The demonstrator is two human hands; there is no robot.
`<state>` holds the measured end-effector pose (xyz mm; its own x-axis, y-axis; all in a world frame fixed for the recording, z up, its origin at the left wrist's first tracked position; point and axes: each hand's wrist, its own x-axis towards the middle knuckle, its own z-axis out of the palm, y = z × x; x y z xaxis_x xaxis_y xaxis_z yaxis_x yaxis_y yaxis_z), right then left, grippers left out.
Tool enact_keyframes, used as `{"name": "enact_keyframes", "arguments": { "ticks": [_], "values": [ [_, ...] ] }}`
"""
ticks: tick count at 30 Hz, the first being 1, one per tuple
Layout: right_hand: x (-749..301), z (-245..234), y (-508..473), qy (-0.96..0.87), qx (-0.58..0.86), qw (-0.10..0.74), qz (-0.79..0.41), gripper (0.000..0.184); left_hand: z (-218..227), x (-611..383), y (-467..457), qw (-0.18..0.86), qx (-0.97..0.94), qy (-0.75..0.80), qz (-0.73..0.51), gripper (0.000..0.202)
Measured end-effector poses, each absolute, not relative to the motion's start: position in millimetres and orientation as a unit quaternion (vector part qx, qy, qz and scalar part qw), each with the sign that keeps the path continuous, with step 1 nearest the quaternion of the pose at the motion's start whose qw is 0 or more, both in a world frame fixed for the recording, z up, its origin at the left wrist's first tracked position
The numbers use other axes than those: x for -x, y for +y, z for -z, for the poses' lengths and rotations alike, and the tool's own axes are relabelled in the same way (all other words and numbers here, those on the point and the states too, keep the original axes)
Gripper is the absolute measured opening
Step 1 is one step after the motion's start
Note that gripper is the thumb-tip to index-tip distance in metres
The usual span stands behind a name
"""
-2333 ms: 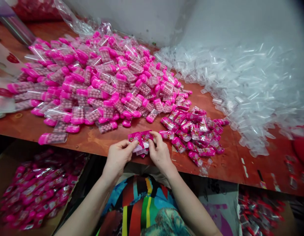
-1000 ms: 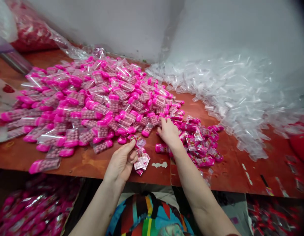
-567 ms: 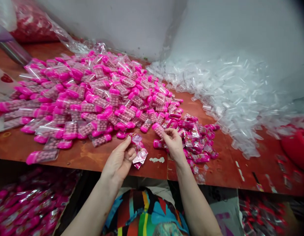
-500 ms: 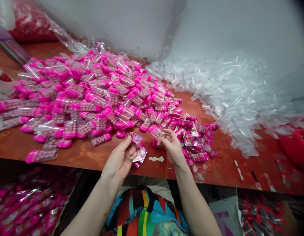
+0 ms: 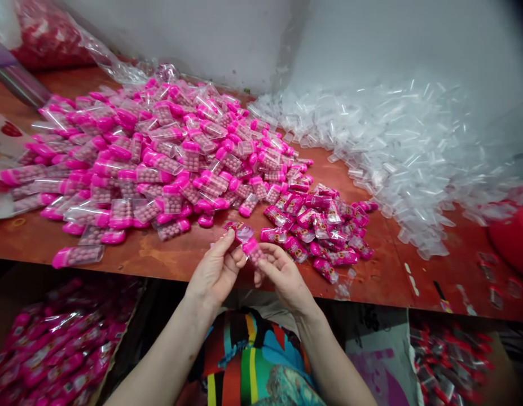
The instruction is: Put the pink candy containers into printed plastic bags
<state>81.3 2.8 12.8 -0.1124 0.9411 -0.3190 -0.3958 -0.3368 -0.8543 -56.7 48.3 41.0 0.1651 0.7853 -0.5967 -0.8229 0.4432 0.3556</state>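
Note:
My left hand (image 5: 221, 265) pinches a printed pink plastic wrapper (image 5: 240, 231) between thumb and fingers. Close beside it, my right hand (image 5: 282, 273) grips a small clear candy container (image 5: 253, 251) with a pink cap and pink balls inside, the cap end towards the wrapper. Whether the container touches or enters the wrapper, I cannot tell. A large heap of the same pink-capped containers (image 5: 172, 163) spreads beyond my left hand. Right of my right hand lies a smaller pile of printed pink packets (image 5: 324, 228).
Clear empty containers (image 5: 392, 152) are heaped at the back right by the wall. A red round object (image 5: 515, 239) stands at the right edge of the table (image 5: 159, 256). Below are boxes of pink packets (image 5: 53, 349) and of red-and-clear pieces (image 5: 451, 361). A bag of red pieces (image 5: 53, 34) sits back left.
My right hand has moved left and down, bringing the candy container from beside the packet pile to the wrapper. My left hand still holds the wrapper. The view has shifted slightly.

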Motion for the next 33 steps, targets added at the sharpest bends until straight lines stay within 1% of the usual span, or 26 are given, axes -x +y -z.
{"name": "enact_keyframes", "arguments": {
  "ticks": [1, 3, 6, 8, 13, 19, 24, 30, 32, 33],
  "values": [
    [-82.9, -13.1, -0.4, -0.294, 0.445, 0.486, -0.692, 0.03, -38.7, 56.7, 47.5, 0.76, 0.016, 0.374, -0.532, 0.011],
    [-84.8, -13.6, -5.6, -0.269, 0.443, 0.512, -0.685, 0.031, -32.9, 56.8, 46.0, 0.751, -0.007, 0.379, -0.541, 0.015],
    [-82.0, -14.1, -9.3, -0.275, 0.465, 0.582, -0.607, 0.032, -24.2, 54.9, 42.8, 0.733, -0.04, 0.389, -0.557, 0.019],
    [-76.1, -14.7, -9.9, -0.303, 0.493, 0.6, -0.553, 0.032, -21.2, 52.1, 40.0, 0.728, -0.057, 0.392, -0.559, 0.021],
    [-59.3, -16.7, -16.0, -0.329, 0.536, 0.592, -0.504, 0.033, -27.1, 45.4, 31.7, 0.734, -0.112, 0.404, -0.534, 0.023],
    [-55.7, -11.6, -22.8, -0.342, 0.536, 0.584, -0.505, 0.033, -36.7, 45.9, 25.0, 0.702, -0.153, 0.444, -0.535, 0.026],
    [-56.7, -0.4, -25.4, -0.414, 0.534, 0.573, -0.464, 0.032, -36.5, 49.6, 25.6, 0.736, -0.171, 0.416, -0.505, 0.023],
    [-66.7, 1.4, -29.6, -0.546, 0.555, 0.528, -0.339, 0.038, -35.1, 53.2, 27.2, 0.785, -0.171, 0.391, -0.45, 0.032],
    [-69.1, -3.2, -29.1, -0.553, 0.551, 0.526, -0.338, 0.038, -34.9, 54.1, 26.4, 0.793, -0.178, 0.384, -0.439, 0.031],
    [-69.3, -5.6, -28.4, -0.531, 0.548, 0.533, -0.365, 0.037, -34.8, 54.6, 25.9, 0.793, -0.181, 0.386, -0.435, 0.031]
  ]
}}
